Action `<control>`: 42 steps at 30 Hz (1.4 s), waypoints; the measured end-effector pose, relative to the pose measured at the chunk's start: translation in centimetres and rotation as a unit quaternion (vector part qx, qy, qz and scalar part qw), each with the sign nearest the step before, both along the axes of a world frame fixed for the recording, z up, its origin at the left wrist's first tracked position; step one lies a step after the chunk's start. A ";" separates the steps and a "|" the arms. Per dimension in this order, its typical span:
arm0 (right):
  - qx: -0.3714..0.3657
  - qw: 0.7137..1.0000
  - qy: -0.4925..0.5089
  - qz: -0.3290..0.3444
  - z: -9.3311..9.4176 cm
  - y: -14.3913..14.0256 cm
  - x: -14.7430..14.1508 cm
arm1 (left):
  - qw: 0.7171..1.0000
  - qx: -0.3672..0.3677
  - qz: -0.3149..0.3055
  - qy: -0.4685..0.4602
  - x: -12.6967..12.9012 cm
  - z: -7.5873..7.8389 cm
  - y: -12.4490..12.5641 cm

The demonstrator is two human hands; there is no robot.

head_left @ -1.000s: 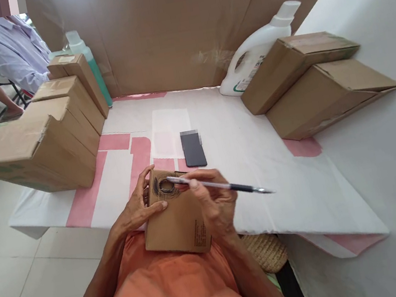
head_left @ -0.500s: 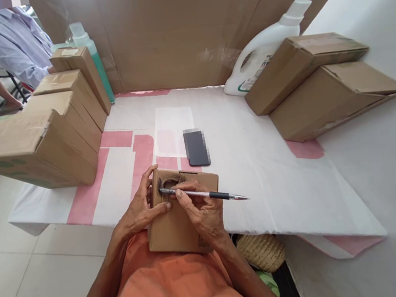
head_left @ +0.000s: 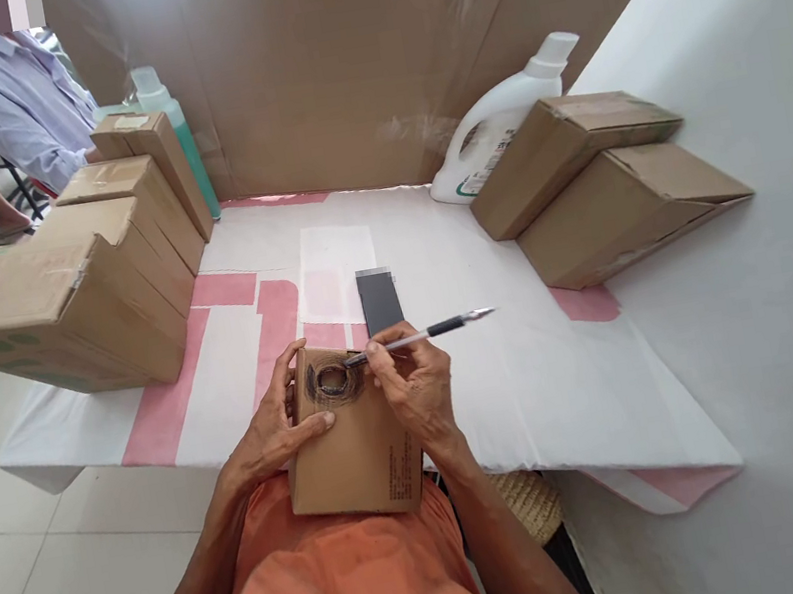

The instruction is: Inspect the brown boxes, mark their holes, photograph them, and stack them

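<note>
A small cardboard box (head_left: 347,457) rests tilted against my lap at the table's front edge, printed text at its lower right. Dark circular scribbles (head_left: 314,382) ring a round spot near its top; whether the spot is a hole I cannot tell. My left hand (head_left: 283,412) grips the box's left side, thumb on the face and fingers round the edge. Between the thumb and fingers of my right hand (head_left: 415,380) is a pen (head_left: 443,327). Its tapered silver tip points right, away from the box, while its dark other end is at the scribbled ring.
A dark phone (head_left: 380,300) and a pale sheet (head_left: 334,262) lie beyond the box on the cloth-covered table (head_left: 500,371). Cartons (head_left: 132,311) and a green-liquid bottle (head_left: 190,154) stand left; more cartons (head_left: 617,209) and a white jug (head_left: 483,135) right. A person (head_left: 7,109) sits at far left.
My right hand has moved slightly right and up the box, drawing the pen's dark end from the ring's left side to its right. More of the ring and printed text shows. The view has shifted.
</note>
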State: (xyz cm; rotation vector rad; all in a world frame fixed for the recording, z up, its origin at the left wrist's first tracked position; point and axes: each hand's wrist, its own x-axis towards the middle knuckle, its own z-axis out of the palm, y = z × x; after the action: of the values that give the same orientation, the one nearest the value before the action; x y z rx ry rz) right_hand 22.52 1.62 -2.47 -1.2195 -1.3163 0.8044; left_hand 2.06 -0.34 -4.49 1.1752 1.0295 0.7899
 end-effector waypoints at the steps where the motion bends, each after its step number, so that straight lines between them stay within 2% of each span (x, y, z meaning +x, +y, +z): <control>1: 0.006 1.000 0.012 0.020 0.3 0.4 -0.4 | 1.000 -0.003 0.003 -0.002 0.0 0.1 0.0; 3: 0.017 0.998 0.047 0.036 0.8 1.5 -0.2 | 1.000 -0.008 0.010 0.007 0.0 0.2 -0.1; 6: 0.019 0.995 0.085 -0.043 0.7 4.0 2.9 | 0.999 -0.005 0.013 0.036 -0.3 0.2 -0.1; 8: -0.045 0.992 -0.018 -0.115 -0.3 5.8 6.4 | 0.999 -0.002 0.015 0.043 -0.4 0.0 0.0; 9: -0.115 0.977 -0.124 -0.132 -1.1 6.5 8.1 | 0.999 -0.002 0.017 0.042 -0.5 -0.1 0.0; 10: -0.186 0.948 -0.225 -0.130 -1.9 7.1 9.6 | 0.999 -0.004 0.020 0.041 -0.5 -0.2 0.0; 12: -0.279 0.890 -0.340 -0.115 -3.5 7.7 11.5 | 0.999 -0.009 0.024 0.038 -0.5 -0.5 0.1; 16: -0.344 0.845 -0.398 -0.100 -5.4 7.9 11.9 | 0.999 -0.012 0.024 0.034 -0.3 -0.8 0.1; 20: -0.358 0.826 -0.417 -0.122 -4.9 8.2 10.4 | 0.999 -0.018 0.027 0.030 -0.3 -0.5 0.2; 23: -0.335 0.837 -0.411 -0.132 -4.4 8.8 8.5 | 0.999 -0.023 0.027 0.030 -0.3 -0.4 0.2; 28: -0.317 0.874 -0.358 -0.083 -4.8 10.6 4.7 | 0.998 -0.016 0.052 0.026 -0.2 -1.3 -0.6; 30: -0.321 0.885 -0.325 -0.089 -5.1 11.1 4.1 | 0.997 -0.024 0.064 0.019 -0.1 -1.8 -1.3; 33: -0.329 0.907 -0.247 -0.087 -5.5 11.1 4.9 | 0.996 -0.052 0.067 0.003 0.1 -2.3 -2.3; 38: -0.314 0.948 -0.042 -0.021 -5.6 7.8 8.1 | 0.990 -0.052 0.132 -0.023 0.2 -2.4 -2.6; 42: -0.255 0.954 0.153 -0.024 -3.7 3.2 9.3 | 0.984 -0.011 0.174 -0.026 0.0 -2.3 -1.0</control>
State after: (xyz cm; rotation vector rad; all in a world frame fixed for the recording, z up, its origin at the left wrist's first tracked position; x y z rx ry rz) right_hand 31.86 4.80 -6.18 -1.4449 -0.8432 1.2933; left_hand 2.03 -1.30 -6.77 0.9615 1.2151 1.0735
